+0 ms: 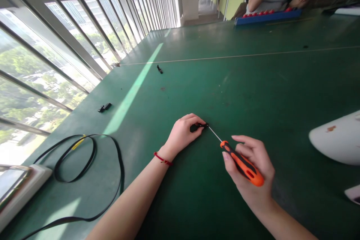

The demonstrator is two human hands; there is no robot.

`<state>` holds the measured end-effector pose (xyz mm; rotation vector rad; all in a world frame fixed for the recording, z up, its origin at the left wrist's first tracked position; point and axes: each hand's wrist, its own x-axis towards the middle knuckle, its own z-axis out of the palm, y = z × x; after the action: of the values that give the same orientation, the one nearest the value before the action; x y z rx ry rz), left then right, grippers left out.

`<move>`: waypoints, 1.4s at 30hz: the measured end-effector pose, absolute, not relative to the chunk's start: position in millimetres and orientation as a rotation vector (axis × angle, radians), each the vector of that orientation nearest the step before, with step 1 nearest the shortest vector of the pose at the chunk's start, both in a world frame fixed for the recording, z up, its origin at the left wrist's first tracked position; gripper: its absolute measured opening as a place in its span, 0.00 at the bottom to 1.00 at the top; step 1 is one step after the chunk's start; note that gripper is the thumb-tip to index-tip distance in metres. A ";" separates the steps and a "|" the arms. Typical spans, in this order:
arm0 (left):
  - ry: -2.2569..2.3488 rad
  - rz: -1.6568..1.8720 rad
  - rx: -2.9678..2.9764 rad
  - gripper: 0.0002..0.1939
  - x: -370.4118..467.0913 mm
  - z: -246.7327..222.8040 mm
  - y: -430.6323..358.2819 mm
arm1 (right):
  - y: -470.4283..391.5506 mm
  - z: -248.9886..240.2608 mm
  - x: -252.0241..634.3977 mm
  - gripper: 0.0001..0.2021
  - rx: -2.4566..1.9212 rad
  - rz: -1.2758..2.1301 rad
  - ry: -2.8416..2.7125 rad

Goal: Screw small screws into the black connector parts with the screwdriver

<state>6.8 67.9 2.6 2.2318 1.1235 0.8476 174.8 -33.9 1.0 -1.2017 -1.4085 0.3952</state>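
My left hand point(185, 132), with a red cord bracelet point(162, 158) at its wrist, pinches a small black part point(199, 126) low over the green table. What kind of part it is, I cannot make out, since the fingers cover much of it. In my right hand point(254, 161) lies a screwdriver point(243, 164) with an orange and black handle, held between thumb and fingers with the index finger stretched out. Its thin metal shaft points up and left, and the tip meets the right end of the black part.
Two small black pieces, a nearer one point(104, 107) and a farther one point(159, 69), lie on the table point(253, 93). A black cable point(122, 165) loops at left beside a white-edged device point(25, 195). White objects point(337, 138) stand right. Across sits a person behind a blue tray point(267, 17); railings line the left.
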 end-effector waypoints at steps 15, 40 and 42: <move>1.122 0.840 2.252 0.08 7.0 2.4 67.7 | -32.7 -0.7 175.9 0.23 -1.185 0.301 -1.346; 1.117 0.848 2.258 0.09 7.4 2.7 66.9 | -33.8 -1.0 173.9 0.22 -1.230 0.398 -1.327; 1.112 0.848 2.263 0.09 7.4 2.8 67.0 | -34.6 -0.1 173.5 0.16 -1.250 0.415 -1.373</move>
<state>7.4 67.0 2.8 2.2626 1.1121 0.8478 173.5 -34.6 -0.1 -1.2499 -1.3734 0.4153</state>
